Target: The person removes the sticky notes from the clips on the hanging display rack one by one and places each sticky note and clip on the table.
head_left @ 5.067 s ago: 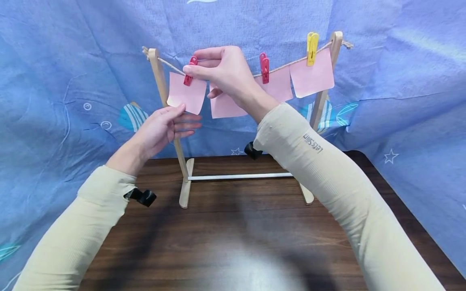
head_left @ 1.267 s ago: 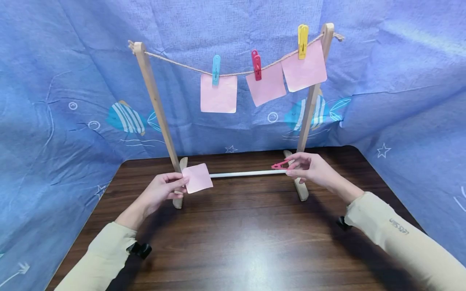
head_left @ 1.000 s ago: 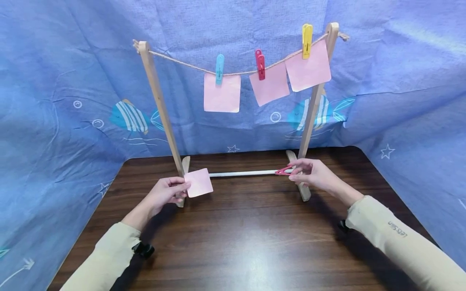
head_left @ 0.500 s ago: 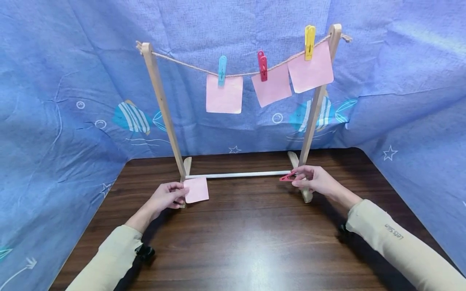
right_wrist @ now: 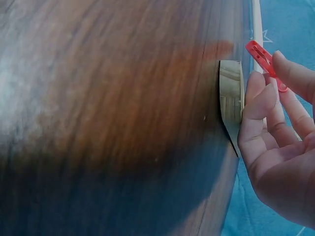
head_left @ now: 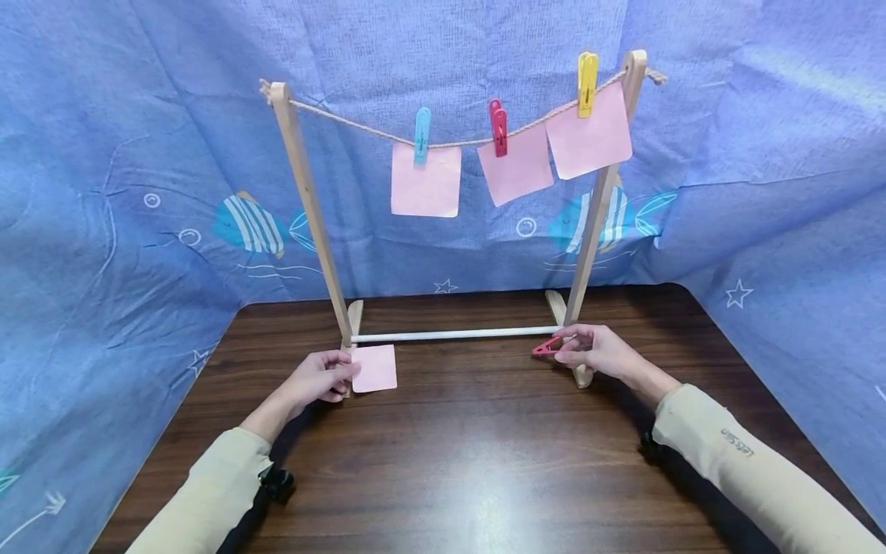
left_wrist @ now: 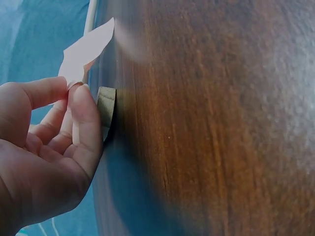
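My left hand (head_left: 320,377) pinches a small pink paper square (head_left: 375,368) by its left edge, between thumb and finger, just in front of the stand's left foot. In the left wrist view that paper (left_wrist: 88,49) curves away from the fingertips. Over by the right foot, my right hand (head_left: 601,355) pinches a red clothespin (head_left: 545,348), which the right wrist view shows between thumb and fingers. Three more pink squares hang from the rope (head_left: 346,121): one under a blue clothespin (head_left: 422,135), one under a red clothespin (head_left: 498,128), one under a yellow clothespin (head_left: 587,85).
The rope runs between two wooden posts, left (head_left: 308,200) and right (head_left: 597,223), joined low down by a white rod (head_left: 457,335). They stand at the back of a dark wooden table (head_left: 443,446). Blue printed cloth (head_left: 443,254) hangs behind and at both sides.
Five seconds ago the red clothespin and paper were at the rope's left end, with both my hands there. Now both are off it, one in each hand. Over the last second both hands sank slightly.
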A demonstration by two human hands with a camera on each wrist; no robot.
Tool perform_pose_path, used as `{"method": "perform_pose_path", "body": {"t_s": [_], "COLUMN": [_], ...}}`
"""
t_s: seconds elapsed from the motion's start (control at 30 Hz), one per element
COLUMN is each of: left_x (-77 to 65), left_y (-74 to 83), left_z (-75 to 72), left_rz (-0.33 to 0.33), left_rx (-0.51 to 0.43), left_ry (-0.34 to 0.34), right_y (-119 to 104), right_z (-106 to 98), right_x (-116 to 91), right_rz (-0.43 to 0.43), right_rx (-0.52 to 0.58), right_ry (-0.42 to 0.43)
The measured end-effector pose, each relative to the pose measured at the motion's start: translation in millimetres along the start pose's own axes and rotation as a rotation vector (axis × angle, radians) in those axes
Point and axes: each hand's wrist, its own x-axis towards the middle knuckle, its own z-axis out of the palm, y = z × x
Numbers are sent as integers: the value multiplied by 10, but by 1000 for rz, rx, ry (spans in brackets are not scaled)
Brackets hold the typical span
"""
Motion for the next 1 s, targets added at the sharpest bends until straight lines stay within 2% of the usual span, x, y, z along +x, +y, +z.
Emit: {"method": "perform_pose_path", "body": {"t_s": [0.13,0.37,0.6,0.87,1.0], "left_x": [3,5,21,44,33], "left_y": [0,-4,-22,-34,-38], "left_z": [0,-4,-19,-22,-10], "left_rz": [2,-17,7,-10,-9], "left_rx": [5,-14,-24,-37,-32], "left_ry": [-18,-8,-23,7,13], "right_y": [-9,-20,-4,-42,-59], "right_z": [8,9,-7,-12,-10], "right_x": [-11,-20,10,18,17], "right_rz": [0,2,-23,-30,-15], "right_rx": [-26,-44,-79,-151,-149], "right_ry": [-9,-25,-69,-114,-123]}}
